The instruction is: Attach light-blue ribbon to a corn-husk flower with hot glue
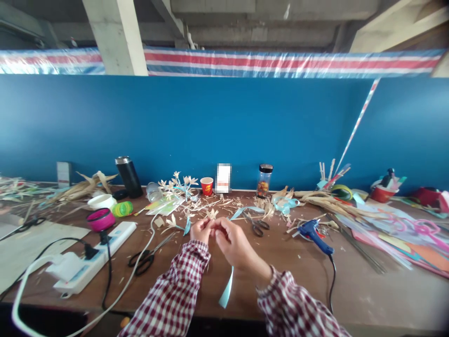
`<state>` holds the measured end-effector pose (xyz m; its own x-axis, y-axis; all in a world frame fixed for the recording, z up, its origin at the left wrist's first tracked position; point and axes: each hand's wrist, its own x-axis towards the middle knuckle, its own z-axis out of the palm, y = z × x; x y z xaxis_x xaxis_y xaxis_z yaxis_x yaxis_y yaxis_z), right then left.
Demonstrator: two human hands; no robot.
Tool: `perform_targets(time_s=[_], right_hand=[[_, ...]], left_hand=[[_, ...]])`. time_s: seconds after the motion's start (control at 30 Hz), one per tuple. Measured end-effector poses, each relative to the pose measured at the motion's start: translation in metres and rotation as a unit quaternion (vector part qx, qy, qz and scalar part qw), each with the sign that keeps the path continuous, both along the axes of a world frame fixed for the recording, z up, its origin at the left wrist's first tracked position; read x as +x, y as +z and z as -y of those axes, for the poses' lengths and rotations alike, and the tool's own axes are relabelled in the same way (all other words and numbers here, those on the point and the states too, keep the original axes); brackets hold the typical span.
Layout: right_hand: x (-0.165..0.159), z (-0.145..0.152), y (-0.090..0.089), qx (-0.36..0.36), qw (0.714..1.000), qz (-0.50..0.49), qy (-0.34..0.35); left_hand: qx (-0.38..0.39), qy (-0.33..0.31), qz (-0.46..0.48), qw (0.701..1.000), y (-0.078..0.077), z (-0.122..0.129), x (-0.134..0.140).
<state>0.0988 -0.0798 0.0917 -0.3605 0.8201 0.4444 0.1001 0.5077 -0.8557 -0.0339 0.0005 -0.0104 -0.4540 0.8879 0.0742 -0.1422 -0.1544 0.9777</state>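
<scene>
At the middle of the table my left hand [200, 230] is closed, its fingertips pinched around the base of a small pale husk flower [211, 214]. Close against it, my right hand [234, 241] is also closed, thumb and forefinger meeting the left fingertips. A light blue strip [227, 290] hangs below the right hand; its upper end is hidden by the fingers. Left of the hands lie more pale flowers [171, 222], one with a blue stem. Black-handled scissors [258, 227] rest right of the hands, and another pair of scissors [143, 260] lies to the left.
A blue glue gun [315, 236] with a cord lies right. On the left are a white power strip [101, 255] with cables and a black flask [129, 177]. A red paper cup [206, 186], a jar [264, 181] and dried husks [336, 203] stand or lie toward the blue partition [224, 121].
</scene>
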Motion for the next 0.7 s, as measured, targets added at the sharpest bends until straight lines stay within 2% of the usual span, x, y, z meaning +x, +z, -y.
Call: perform_targets(time_s=[0.03,0.1,0.2,0.33,0.53,0.7], right_hand=[[0.001,-0.018,-0.019,0.023,0.996,0.05,-0.071],[0.004,-0.047,-0.052,0.049,0.978,0.128,-0.16],[0.011,-0.071,-0.08,0.057,0.971,0.136,-0.186],[0.019,-0.075,-0.085,0.069,0.973,0.134,-0.177],[0.028,-0.079,-0.089,0.042,0.984,0.111,-0.136],[0.03,-0.082,-0.092,0.033,0.988,0.082,-0.13]], left_hand=[[-0.003,-0.007,-0.006,1.0,0.001,0.0,-0.001],[-0.009,-0.03,-0.024,0.999,0.001,0.001,-0.003],[-0.008,-0.031,-0.041,0.999,0.0,0.002,-0.004],[0.006,-0.025,-0.078,0.997,0.002,0.003,0.004],[0.017,-0.103,-0.081,0.991,0.008,-0.003,0.03],[0.009,-0.087,-0.057,0.995,0.007,-0.007,0.033]])
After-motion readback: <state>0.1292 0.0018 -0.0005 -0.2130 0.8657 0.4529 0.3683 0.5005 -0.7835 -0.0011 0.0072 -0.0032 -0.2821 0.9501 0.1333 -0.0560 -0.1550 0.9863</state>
